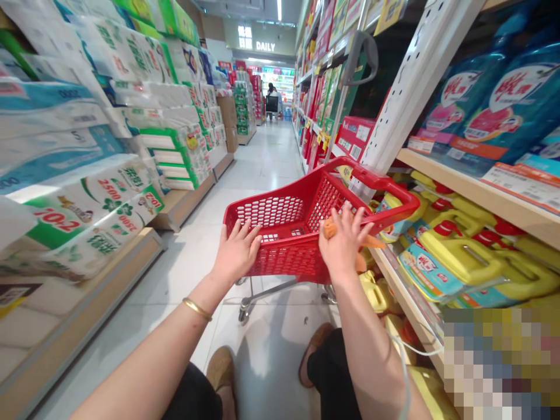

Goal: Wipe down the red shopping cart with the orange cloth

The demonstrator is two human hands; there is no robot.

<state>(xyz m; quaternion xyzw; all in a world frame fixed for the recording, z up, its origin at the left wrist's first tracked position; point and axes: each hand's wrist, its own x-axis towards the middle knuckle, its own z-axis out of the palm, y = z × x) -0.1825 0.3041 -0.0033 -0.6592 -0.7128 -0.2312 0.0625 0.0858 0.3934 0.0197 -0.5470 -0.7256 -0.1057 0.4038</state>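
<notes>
A red plastic shopping cart [280, 256] with a perforated basket stands sideways in front of me. My left hand [238, 251] is open, fingers spread, at the basket's left end; its fingertips overlap the near rim. My right hand [343, 242] is also open, fingers spread, in front of the basket's right end, below the cart's red handle [405, 201]. Behind that hand shows a soft-looking orange item [371, 241], partly hidden; its kind is unclear. Whether either palm presses on the cart is hard to see.
Packs of tissue paper [100, 233] are stacked on a low wooden platform [91, 303] at left. At right, a shelf [481, 189] holds yellow jugs [455, 256] and blue bottles [503, 99]. A tiled aisle [266, 151] runs ahead toward a seated person [272, 93].
</notes>
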